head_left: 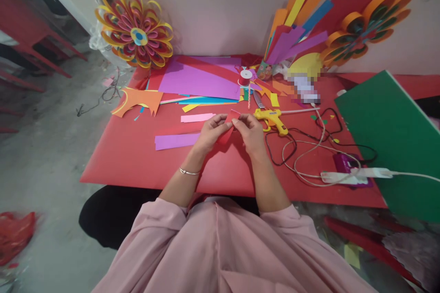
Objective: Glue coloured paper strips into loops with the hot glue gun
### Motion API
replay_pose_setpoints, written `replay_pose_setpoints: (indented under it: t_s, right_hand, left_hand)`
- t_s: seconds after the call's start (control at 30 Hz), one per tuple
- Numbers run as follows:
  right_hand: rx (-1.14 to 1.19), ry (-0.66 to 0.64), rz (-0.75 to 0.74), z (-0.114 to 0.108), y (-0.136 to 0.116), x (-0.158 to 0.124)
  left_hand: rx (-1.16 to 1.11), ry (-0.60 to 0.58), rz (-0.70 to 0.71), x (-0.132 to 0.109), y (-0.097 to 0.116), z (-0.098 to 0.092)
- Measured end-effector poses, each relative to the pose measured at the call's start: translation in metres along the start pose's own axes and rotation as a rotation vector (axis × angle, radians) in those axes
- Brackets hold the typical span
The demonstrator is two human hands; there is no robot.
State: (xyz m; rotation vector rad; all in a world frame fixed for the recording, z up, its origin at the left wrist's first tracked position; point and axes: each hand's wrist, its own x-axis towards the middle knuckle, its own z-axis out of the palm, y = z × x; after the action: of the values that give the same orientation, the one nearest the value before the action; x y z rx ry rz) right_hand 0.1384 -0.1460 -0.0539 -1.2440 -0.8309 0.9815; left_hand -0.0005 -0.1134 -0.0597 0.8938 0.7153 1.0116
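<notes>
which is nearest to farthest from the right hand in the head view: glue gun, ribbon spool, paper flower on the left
From the right hand:
1. glue gun, just to its right.
2. ribbon spool, beyond it toward the wall.
3. paper flower, far back left by the wall.

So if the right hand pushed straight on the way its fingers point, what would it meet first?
The red paper piece it pinches, then almost at once the fingertips of the left hand, which grip the same piece. The right hand points forward and to the left; depth beyond is unclear.
</notes>
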Motion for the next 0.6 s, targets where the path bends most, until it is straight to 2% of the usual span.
replay_pose_setpoints:
  t_s: [0.17,0.3,0.43,0.6]
  right_hand:
    - [-0.047,-0.003,0.011,-0.002,0.003,-0.002]
    - [-0.093,0.016,0.005,-0.003,0.004,-0.004]
    - [-0.266,0.103,-0.12,-0.002,0.0,-0.008]
    - [-0.426,0.102,-0.263,0.0,-0.002,-0.017]
  left_hand:
    - [-0.061,0.041,-0.042,0.0,0.002,0.001]
    - [-0.205,0.083,-0.173,0.003,0.009,0.004]
    - [-0.323,0.167,-0.33,0.006,0.013,0.004]
    - [-0.413,0.217,-0.382,0.009,0.014,0.0]
